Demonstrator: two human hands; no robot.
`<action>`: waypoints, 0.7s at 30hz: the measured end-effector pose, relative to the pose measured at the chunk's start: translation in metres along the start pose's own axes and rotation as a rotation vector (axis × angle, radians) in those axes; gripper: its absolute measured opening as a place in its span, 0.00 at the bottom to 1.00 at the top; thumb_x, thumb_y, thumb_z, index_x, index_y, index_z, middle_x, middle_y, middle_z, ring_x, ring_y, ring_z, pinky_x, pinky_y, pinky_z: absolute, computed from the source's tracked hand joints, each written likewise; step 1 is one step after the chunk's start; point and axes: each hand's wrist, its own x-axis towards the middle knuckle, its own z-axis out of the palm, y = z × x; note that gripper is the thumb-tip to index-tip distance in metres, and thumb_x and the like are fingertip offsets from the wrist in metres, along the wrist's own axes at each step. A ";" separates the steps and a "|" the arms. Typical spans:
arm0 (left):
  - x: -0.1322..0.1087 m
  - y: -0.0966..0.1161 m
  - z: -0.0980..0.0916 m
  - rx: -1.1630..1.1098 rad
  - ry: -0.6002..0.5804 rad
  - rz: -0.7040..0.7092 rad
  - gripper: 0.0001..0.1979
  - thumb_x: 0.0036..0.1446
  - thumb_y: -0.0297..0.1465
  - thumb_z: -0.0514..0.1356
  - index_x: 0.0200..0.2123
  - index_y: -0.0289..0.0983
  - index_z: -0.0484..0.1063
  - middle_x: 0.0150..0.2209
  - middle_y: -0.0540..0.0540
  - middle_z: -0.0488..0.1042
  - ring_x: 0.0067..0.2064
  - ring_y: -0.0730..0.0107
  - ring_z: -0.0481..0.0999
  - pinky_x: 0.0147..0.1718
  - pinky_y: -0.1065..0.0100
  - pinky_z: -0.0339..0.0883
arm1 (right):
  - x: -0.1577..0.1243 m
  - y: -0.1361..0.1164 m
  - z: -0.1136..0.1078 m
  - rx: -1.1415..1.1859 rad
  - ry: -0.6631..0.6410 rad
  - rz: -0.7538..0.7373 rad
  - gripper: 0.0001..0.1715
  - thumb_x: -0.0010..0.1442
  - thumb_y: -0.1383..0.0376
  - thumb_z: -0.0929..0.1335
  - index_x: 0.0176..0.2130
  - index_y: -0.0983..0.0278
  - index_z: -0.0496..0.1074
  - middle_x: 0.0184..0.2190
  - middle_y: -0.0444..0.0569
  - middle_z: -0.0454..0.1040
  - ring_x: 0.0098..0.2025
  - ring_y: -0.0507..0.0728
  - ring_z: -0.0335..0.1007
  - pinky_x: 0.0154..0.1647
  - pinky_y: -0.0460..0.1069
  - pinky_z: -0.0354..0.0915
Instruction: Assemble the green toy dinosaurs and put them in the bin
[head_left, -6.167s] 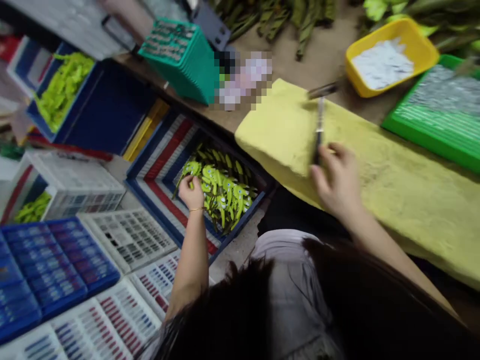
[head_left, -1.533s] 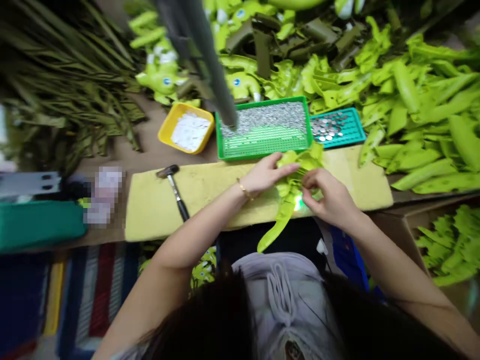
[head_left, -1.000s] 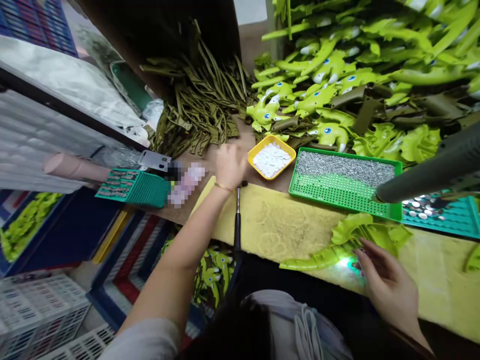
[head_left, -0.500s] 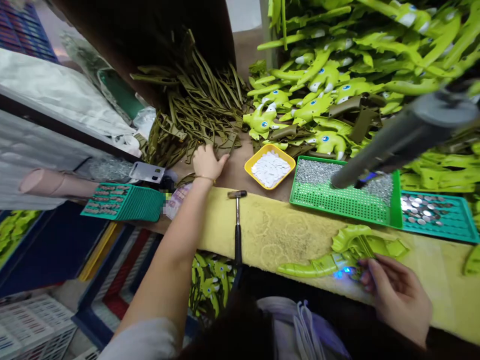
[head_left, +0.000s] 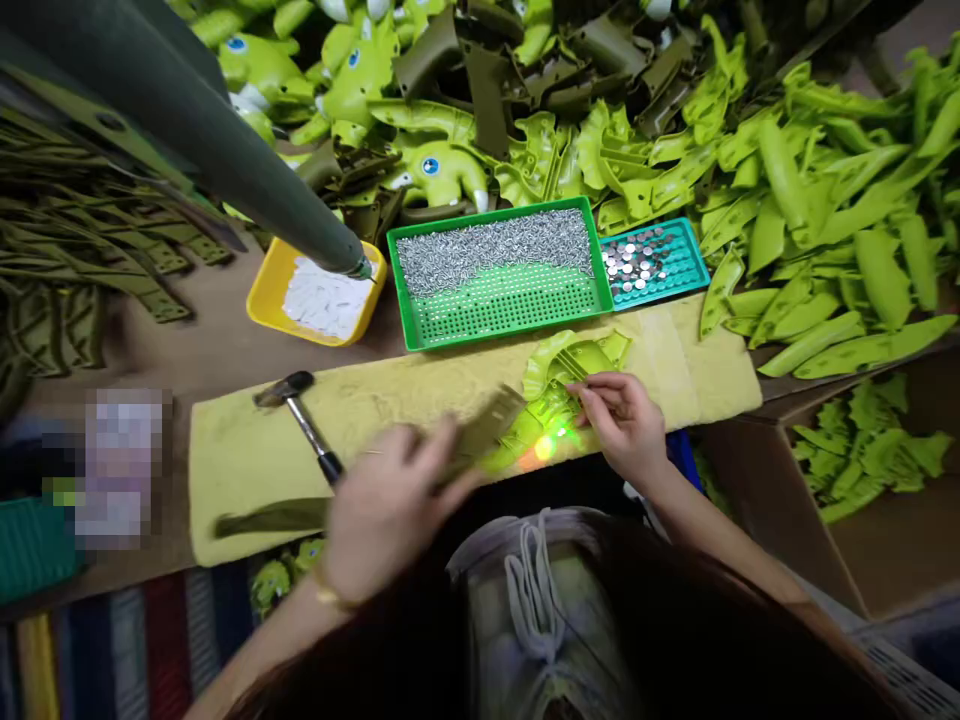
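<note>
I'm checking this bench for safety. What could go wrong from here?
The loose silver studs sit in an open green tray just behind the pad, so a knock from the right hand might spill them. The moving left hand and olive strap are close to the hammer, and might push it off the pad.

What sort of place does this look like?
Probably a small toy-assembly workshop: heaps of lime-green moulded toy parts, a green tray of tiny metal pins, and a hammer on a yellow pad.
</note>
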 end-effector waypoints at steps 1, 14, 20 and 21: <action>0.001 0.019 0.015 0.024 -0.042 0.141 0.25 0.61 0.49 0.55 0.53 0.39 0.70 0.30 0.45 0.69 0.31 0.62 0.69 0.26 0.66 0.60 | 0.000 0.000 -0.002 0.015 -0.017 -0.006 0.09 0.60 0.61 0.68 0.40 0.61 0.67 0.35 0.49 0.81 0.23 0.48 0.74 0.24 0.44 0.71; 0.066 0.008 0.032 0.127 0.056 0.347 0.29 0.62 0.49 0.52 0.60 0.38 0.67 0.35 0.41 0.70 0.37 0.57 0.68 0.38 0.61 0.63 | 0.006 0.007 -0.008 0.184 -0.124 0.032 0.05 0.60 0.63 0.69 0.37 0.60 0.67 0.33 0.44 0.80 0.21 0.46 0.71 0.19 0.43 0.64; 0.071 0.010 0.055 0.040 0.034 0.337 0.27 0.63 0.47 0.53 0.59 0.40 0.68 0.39 0.38 0.70 0.39 0.57 0.67 0.40 0.60 0.64 | 0.006 0.006 -0.012 0.161 -0.138 -0.001 0.05 0.60 0.63 0.69 0.36 0.61 0.68 0.33 0.43 0.80 0.19 0.46 0.70 0.18 0.43 0.64; 0.071 0.009 0.057 0.019 0.038 0.331 0.26 0.63 0.46 0.53 0.59 0.40 0.68 0.39 0.38 0.69 0.40 0.58 0.67 0.40 0.60 0.65 | 0.006 0.003 -0.014 0.124 -0.158 -0.007 0.06 0.59 0.62 0.69 0.37 0.61 0.69 0.34 0.43 0.80 0.20 0.47 0.70 0.19 0.44 0.66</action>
